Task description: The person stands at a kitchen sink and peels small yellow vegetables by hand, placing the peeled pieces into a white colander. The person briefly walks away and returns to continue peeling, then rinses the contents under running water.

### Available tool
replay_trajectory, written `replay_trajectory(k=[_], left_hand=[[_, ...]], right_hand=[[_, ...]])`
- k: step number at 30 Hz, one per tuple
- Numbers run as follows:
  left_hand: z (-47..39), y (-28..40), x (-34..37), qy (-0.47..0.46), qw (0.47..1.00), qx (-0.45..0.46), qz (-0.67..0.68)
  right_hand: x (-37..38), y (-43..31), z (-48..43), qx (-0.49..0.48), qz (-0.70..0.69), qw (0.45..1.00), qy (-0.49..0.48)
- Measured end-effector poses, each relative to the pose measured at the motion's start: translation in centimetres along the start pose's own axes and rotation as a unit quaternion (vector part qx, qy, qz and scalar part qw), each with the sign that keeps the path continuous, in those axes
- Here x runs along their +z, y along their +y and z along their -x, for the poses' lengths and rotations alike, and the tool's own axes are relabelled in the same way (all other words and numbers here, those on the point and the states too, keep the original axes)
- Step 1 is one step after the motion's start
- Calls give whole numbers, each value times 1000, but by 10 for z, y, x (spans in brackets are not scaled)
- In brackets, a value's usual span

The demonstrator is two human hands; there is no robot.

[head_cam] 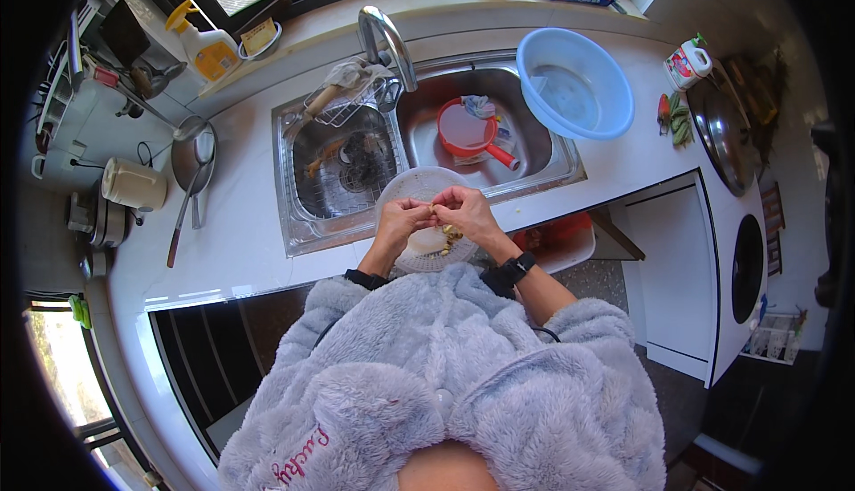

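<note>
My left hand (403, 224) and my right hand (471, 216) meet above a white plastic colander (427, 265) at the sink's front edge. Both sets of fingertips pinch one small yellowish piece of food (432, 210), too small and covered to name surely. Below my right hand, several small yellow and brown pieces (451, 240) lie in the colander. Part of the colander's inside is hidden by my hands. Dark bands circle both wrists.
Behind the colander is a double steel sink (288, 177), with a wire rack in its left basin and a red dipper (467, 132) in the right. A chrome faucet (391, 30) arches above. A blue basin (576, 84) overlaps the sink's right rim. A ladle (186, 198) lies leftward.
</note>
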State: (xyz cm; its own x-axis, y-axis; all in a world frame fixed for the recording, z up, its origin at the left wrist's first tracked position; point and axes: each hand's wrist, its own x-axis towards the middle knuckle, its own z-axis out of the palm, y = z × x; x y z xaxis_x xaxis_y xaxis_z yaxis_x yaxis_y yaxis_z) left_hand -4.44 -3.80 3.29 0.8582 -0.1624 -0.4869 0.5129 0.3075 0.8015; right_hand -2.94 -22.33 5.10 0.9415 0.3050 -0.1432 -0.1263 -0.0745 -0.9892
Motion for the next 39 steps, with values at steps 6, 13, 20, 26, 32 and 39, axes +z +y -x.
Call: replay_trajectory(k=[6,13,20,26,32,39], left_hand=[[1,0,0,-4,999,-33,32],[-3,-1,-3,-1,996,-68,64],[1,0,-3,-8,1000,-27,9],[8,8,6,-6,993,56,-104],[14,9,17,30,958,140,-247],[6,4,16,52,962,148,-226]], right_hand=[[-1,-7,1,-1,40,999,6],[0,-9,3,-10,36,999,6],[-4,-5,4,0,-12,1000,-27],[-6,-1,4,46,-92,994,-26],[-3,-5,5,36,-9,999,-7],[-5,5,2,84,-58,995,13]])
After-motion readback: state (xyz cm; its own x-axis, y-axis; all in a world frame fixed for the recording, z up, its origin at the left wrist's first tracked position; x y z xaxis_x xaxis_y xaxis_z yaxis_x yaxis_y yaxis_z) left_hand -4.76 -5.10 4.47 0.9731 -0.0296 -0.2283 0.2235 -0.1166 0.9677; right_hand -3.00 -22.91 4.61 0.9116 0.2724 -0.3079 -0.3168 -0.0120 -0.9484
